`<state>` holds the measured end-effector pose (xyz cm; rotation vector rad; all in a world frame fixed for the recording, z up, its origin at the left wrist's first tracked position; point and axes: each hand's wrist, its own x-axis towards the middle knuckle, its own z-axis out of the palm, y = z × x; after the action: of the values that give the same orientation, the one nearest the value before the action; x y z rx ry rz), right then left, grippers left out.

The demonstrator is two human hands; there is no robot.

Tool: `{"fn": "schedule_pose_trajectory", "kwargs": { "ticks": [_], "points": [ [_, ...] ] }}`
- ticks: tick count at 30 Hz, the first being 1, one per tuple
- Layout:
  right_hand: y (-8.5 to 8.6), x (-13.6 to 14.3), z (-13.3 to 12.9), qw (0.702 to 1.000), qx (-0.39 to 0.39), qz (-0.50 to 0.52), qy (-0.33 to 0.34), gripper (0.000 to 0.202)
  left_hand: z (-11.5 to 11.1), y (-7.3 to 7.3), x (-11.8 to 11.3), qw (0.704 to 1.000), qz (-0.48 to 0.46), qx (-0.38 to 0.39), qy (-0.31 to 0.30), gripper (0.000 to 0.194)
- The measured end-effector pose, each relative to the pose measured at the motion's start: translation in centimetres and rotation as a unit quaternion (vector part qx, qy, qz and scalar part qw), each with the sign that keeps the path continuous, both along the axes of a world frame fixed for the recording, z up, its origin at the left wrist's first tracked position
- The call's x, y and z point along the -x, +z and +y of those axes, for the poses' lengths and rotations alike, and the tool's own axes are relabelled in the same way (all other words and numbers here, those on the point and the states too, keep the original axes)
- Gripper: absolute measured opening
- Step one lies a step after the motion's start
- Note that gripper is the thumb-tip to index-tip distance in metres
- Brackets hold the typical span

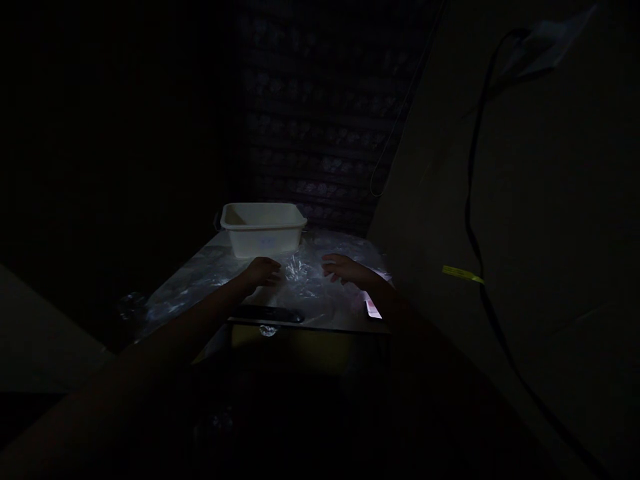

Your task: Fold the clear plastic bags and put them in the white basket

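Observation:
My left hand (263, 272) reaches over the table with its fingers loosely bent and apart. Across a small gap, my right hand (343, 268) also has its fingers spread, pointing inward. Neither holds anything that I can make out. Crinkled clear plastic (297, 268) catches the light between them; in the dimness I cannot tell whether the fingers touch it. A white tub (267, 239) stands just behind my left hand. Partly hidden by my right forearm is a lit phone screen (373, 308).
A long dark object (270, 313) lies along the front edge of the table (325, 320). A black cable (470, 200) with a yellow tag (460, 273) hangs down the right wall. More plastic (175, 303) spreads over the left side. Most surroundings are very dark.

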<state>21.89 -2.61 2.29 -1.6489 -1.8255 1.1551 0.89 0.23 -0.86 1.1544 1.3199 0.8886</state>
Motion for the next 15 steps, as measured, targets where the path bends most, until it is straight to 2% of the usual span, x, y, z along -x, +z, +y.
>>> {"fn": "schedule_pose_trajectory", "kwargs": {
  "ticks": [6, 10, 12, 15],
  "points": [
    [0.0, 1.4, 0.1, 0.992, -0.102, 0.071, 0.032, 0.030, -0.1, 0.1, 0.1, 1.000, -0.004, -0.009, 0.000, 0.012],
    [-0.1, 2.2, 0.3, 0.986, -0.124, 0.104, 0.051, 0.021, -0.2, 0.3, -0.1, 1.000, -0.009, -0.018, 0.000, 0.017],
    [-0.2, 2.3, 0.5, 0.985, -0.122, 0.112, 0.039, 0.021, -0.1, 0.3, -0.4, 1.000, -0.006, -0.015, -0.001, 0.017],
    [-0.5, 2.0, 1.1, 0.989, -0.103, 0.100, -0.022, 0.020, 0.1, 0.4, -0.8, 1.000, -0.007, -0.013, -0.007, 0.016]
  ]
}}
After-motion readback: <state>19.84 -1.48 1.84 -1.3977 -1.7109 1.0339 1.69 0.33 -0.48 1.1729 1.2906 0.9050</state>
